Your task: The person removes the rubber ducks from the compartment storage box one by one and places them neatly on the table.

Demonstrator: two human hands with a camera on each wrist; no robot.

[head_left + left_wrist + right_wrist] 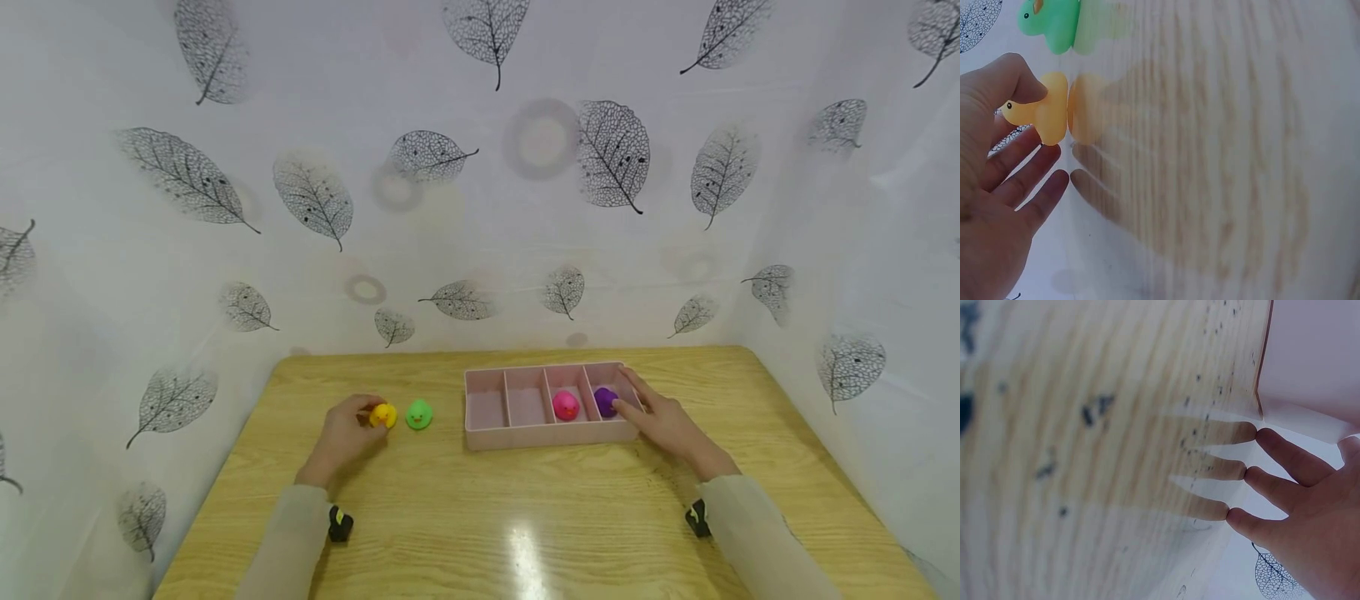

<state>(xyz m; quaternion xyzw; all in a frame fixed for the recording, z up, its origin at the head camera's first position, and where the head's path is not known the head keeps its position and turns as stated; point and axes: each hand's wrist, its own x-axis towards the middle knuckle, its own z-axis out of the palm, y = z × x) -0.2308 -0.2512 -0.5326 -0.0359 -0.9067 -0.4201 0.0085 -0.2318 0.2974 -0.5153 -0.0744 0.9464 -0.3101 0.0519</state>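
Note:
My left hand (349, 435) pinches a yellow toy duck (384, 416) at the left of the table; in the left wrist view the thumb lies on the duck (1054, 119), whose base is at the tabletop. Close to its right sits a green toy duck (419, 414). A pink divided box (551, 437) holds a pink duck (566, 407) in its third compartment and a purple duck (604, 402) in the rightmost one. At that end my right hand (670, 425) holds the box, thumb over the rim by the purple duck, other fingertips touching the table outside.
The wooden table (480, 508) has a back edge beside a pale curtain (495, 233) with a leaf print, which also hangs at both sides. A dark small device (340, 524) shows at the left wrist, another dark device (697, 518) at the right.

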